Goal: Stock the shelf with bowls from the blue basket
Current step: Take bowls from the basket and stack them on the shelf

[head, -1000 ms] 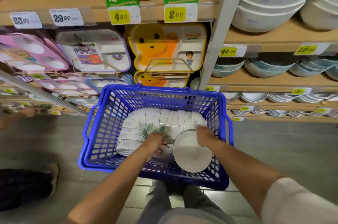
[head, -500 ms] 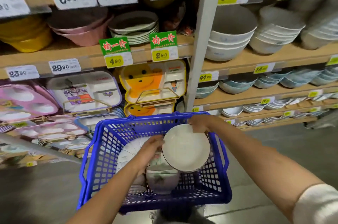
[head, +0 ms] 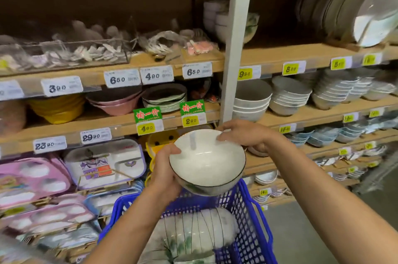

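I have one white bowl [head: 207, 162] with a dark rim at the centre of the frame, held clear above the blue basket [head: 247, 220] and in front of the shelves, resting on none of them. My left hand [head: 165, 168] cups its near-left side and underside, thumb over the rim. My right hand [head: 243, 134] grips the far rim with curled fingers, so both hands are closed on this bowl. Below it, at lower centre, the basket holds a row of nested bowls [head: 193, 231] lying on their sides, with a green pattern on the outside. I judge the job to be early or midway: one bowl is lifted out but not placed, and a good number wait in the basket. Just left of the white post [head: 237, 48], on the wooden shelf [head: 200, 58] at upper centre, stands a stack of bowls [head: 217, 20] that seems to share the green pattern. It is blurred, so I cannot say it is the right spot.
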`<action>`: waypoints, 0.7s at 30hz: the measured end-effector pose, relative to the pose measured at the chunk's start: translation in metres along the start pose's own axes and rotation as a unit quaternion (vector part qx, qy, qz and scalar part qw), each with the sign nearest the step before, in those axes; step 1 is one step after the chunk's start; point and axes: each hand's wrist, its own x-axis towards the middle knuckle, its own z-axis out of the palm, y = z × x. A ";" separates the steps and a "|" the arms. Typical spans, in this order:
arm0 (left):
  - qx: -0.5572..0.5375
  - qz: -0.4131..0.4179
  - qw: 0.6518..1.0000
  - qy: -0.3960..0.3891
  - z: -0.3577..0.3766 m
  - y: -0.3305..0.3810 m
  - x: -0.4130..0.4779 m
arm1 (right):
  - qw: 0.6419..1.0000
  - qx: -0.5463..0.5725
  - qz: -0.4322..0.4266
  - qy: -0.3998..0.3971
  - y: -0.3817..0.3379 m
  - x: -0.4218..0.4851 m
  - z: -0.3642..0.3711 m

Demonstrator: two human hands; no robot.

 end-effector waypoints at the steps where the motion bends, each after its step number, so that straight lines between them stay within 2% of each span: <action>1: 0.000 0.002 1.000 -0.006 0.005 0.009 -0.001 | 0.999 0.048 -0.004 0.024 -0.003 -0.007 -0.001; 5: -0.038 0.019 0.999 -0.021 0.025 0.042 -0.006 | 0.952 0.290 -0.010 0.094 -0.006 -0.037 0.003; 8: -0.042 0.018 0.999 -0.021 0.047 0.056 -0.006 | 0.909 0.390 -0.051 0.138 -0.016 -0.062 0.013; 14: -0.031 0.022 0.999 -0.033 0.097 0.048 -0.012 | 0.831 0.467 -0.106 0.282 -0.025 -0.095 0.008; 21: -0.022 0.022 0.998 -0.049 0.177 0.016 -0.013 | 0.795 0.510 -0.121 0.306 0.006 -0.138 -0.050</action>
